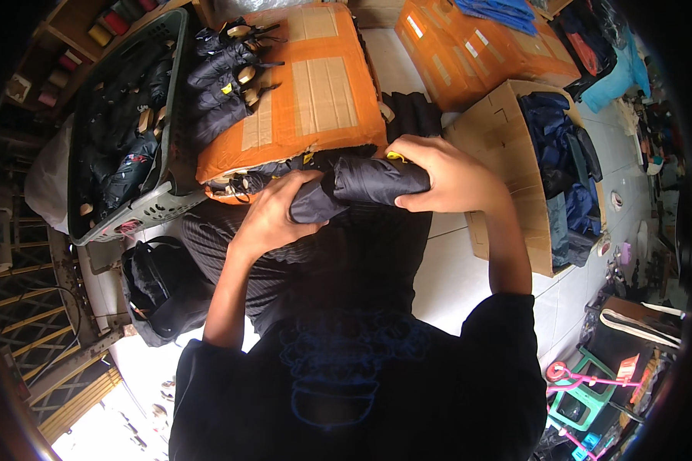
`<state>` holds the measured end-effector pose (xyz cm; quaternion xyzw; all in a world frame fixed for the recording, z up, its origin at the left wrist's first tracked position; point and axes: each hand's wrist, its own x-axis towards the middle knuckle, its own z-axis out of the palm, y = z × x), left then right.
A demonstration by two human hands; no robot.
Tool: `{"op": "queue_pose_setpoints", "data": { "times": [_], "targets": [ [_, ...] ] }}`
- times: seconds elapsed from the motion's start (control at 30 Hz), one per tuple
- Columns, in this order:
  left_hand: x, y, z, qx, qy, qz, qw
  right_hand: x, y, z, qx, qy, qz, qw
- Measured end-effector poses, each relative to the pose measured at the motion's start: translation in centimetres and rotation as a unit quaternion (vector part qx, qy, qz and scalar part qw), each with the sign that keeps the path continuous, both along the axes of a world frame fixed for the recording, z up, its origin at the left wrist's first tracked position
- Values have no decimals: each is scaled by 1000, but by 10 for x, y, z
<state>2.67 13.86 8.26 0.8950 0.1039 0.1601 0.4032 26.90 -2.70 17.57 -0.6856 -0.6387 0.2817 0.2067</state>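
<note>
In front of my lap, a black folded umbrella (380,181) with a small yellow tag lies level between my hands. My right hand (450,178) grips its right end, fingers over the top and thumb below. A loose black fabric sleeve (315,203) meets the umbrella's left end, and my left hand (273,213) is closed around it. How far the sleeve reaches over the umbrella I cannot tell. Just beyond my hands stands a cardboard box (315,77) wrapped in orange tape. Several black folded umbrellas (221,84) with wooden handles lie along its left side.
A grey-green plastic basket (178,115) full of dark umbrellas stands at the left. Next to it on the floor sits a black bag (158,284). On the right, an open carton (492,146) holds dark blue fabric. More orange-taped boxes (469,54) stand behind it.
</note>
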Motion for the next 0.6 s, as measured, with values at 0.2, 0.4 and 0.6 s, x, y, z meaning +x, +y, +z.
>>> {"op": "queue_pose_setpoints", "data": {
  "times": [0.2, 0.4, 0.6],
  "targets": [
    [9, -8, -3, 4, -10, 11, 1000, -3, 2, -7, -23, -36, 17, 999],
    [10, -15, -14, -1, 6, -11, 1000, 5, 3, -14, -41, 12, 86, 995],
    [13, -27, -3, -70, 95, -33, 992, 0, 1, -17, -61, -24, 85, 994]
  ]
}}
